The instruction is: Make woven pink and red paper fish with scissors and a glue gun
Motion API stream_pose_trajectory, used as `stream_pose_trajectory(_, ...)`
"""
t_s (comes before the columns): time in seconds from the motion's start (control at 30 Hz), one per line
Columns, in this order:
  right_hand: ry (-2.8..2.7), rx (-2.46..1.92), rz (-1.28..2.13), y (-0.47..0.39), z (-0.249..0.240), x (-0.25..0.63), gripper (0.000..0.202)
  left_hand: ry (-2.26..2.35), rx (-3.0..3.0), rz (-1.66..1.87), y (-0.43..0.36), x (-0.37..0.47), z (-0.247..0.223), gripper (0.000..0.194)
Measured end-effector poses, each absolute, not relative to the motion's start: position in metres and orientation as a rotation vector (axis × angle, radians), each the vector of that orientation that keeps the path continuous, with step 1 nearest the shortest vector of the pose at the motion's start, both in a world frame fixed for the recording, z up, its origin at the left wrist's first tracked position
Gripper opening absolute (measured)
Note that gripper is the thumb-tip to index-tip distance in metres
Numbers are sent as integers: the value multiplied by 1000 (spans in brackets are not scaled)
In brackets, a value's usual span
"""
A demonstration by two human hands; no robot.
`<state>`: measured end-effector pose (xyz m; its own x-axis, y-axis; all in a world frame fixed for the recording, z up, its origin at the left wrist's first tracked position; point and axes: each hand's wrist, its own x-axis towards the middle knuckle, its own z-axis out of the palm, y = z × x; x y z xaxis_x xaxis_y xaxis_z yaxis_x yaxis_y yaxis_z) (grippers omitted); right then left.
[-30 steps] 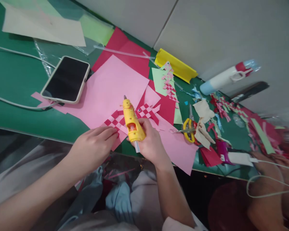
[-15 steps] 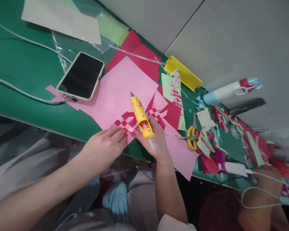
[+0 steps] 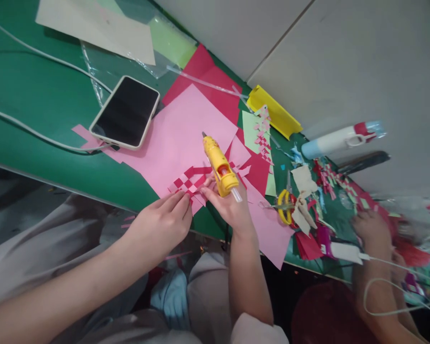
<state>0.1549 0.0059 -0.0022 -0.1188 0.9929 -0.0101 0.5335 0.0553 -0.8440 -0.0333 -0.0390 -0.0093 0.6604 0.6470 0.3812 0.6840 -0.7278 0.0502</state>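
My left hand [image 3: 170, 217] pinches the lower edge of a red-and-pink checkered woven paper piece [image 3: 182, 183]. In my right hand [image 3: 232, 208] is a yellow glue gun [image 3: 218, 160], its nozzle pointing up and away over a pink paper sheet [image 3: 186, 126]. A clear glue stick [image 3: 236, 194] sticks out of its back end. My right thumb and fingertips are close beside the woven piece; whether they touch it I cannot tell. Another checkered paper piece [image 3: 241, 170] is partly hidden behind the gun and right hand.
A phone [image 3: 127, 112] with a white cable lies to the left. Right of my hands are yellow-handled scissors [image 3: 284, 206], paper scraps, a folded yellow strip [image 3: 274, 112] and a white bottle [image 3: 335, 141] by the wall. A co-worker's hand [image 3: 372, 229] reaches over the table's right end.
My right hand and the glue gun have shifted slightly right, and the gun leans more. The left hand keeps its pinch. The co-worker's hand has moved further onto the table.
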Motion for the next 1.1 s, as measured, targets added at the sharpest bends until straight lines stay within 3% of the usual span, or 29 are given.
stream_pose_trajectory(0.57,-2011,-1518,1089,-4,17,174,24,-1167,-2901,-621,-32,-42,-4,27)
stream_pose_trajectory(0.7,-1938,-1518,1114,-8,15,181,28,-1401,-2747,-725,-25,-60,4,26)
stream_pose_trajectory(1.1,-1436,-1417,1223,-21,22,196,28,-1685,-2534,-335,-33,-92,17,28)
